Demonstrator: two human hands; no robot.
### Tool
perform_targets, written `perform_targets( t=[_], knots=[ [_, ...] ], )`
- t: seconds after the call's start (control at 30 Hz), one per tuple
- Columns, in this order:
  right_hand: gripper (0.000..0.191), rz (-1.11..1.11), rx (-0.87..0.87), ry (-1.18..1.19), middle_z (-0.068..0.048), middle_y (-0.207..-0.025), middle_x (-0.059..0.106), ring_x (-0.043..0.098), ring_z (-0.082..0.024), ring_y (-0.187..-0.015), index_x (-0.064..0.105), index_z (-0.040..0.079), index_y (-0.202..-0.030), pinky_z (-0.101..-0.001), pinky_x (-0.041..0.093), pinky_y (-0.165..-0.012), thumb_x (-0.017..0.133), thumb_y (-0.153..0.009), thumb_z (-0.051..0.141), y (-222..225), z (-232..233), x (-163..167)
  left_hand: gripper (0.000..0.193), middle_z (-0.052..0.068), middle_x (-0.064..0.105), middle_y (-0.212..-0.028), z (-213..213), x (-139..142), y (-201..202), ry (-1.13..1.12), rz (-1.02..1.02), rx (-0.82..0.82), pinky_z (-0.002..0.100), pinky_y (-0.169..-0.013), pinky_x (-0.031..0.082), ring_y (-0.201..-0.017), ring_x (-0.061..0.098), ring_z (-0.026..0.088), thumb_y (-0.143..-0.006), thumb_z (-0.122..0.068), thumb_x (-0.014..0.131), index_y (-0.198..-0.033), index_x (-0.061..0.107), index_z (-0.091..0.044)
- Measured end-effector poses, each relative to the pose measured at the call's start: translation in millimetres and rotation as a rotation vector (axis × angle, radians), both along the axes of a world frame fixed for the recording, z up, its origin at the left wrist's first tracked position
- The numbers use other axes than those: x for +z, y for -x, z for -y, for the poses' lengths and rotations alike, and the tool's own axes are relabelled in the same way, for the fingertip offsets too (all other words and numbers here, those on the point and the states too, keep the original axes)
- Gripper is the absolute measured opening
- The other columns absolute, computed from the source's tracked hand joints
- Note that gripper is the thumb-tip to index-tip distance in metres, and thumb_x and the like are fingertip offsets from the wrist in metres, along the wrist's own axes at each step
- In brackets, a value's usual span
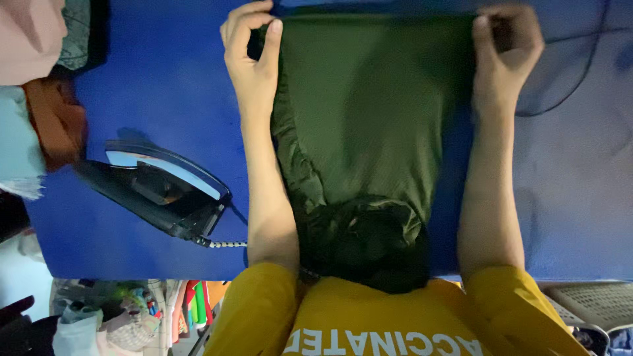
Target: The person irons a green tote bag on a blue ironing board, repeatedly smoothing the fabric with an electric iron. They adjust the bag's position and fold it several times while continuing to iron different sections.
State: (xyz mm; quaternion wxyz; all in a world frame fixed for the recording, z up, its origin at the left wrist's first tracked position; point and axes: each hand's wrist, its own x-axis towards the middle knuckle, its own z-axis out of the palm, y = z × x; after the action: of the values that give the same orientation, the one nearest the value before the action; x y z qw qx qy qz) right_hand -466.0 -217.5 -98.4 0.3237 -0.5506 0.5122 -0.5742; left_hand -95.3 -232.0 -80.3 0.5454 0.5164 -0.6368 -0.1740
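A dark green garment [369, 112] lies flat on a blue padded surface [165, 79], stretching away from me. Its near end is bunched into a dark heap [369, 244] at the table edge by my yellow shirt. My left hand [250, 53] pinches the garment's far left corner between thumb and fingers. At the far right corner, my right hand [504, 53] has the fabric gripped the same way. Both forearms run along the garment's sides.
A black iron [161, 188] rests on the blue surface to the left, its cord [221, 244] trailing toward me. Pink, orange and pale clothes [39, 79] are piled at the far left. A thin black cable [573, 86] curves at the right. Coloured clothes [132, 316] sit below the table.
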Motion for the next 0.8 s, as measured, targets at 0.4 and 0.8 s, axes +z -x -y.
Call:
perform_targets(
  t=[0.4, 0.8],
  knots=[
    [0.023, -0.55, 0.039, 0.322, -0.021, -0.125, 0.06, 0.054, -0.037, -0.126, 0.062, -0.001, -0.119, -0.052, 0.043, -0.11, 0.071, -0.098, -0.005, -17, 1, 44, 0.019, 0.005, 0.066, -0.111, 11, 5, 14, 0.036, 0.106, 0.068, 0.037, -0.097, 0.049, -0.105, 0.061, 0.026, -0.102, -0.018, 0.077, -0.112, 0.064, -0.008],
    [0.061, -1.048, 0.204, -0.222, -0.019, -0.174, 0.032, 0.015, -0.045, -0.16, 0.044, 0.014, -0.169, -0.063, 0.014, -0.129, 0.058, -0.117, 0.044, -86, -44, 62, 0.039, 0.004, 0.045, -0.159, -15, 28, 73, -0.173, 0.663, 0.006, 0.056, -0.13, 0.024, -0.152, 0.038, 0.03, -0.11, -0.038, 0.062, -0.146, 0.06, -0.022]
  ],
)
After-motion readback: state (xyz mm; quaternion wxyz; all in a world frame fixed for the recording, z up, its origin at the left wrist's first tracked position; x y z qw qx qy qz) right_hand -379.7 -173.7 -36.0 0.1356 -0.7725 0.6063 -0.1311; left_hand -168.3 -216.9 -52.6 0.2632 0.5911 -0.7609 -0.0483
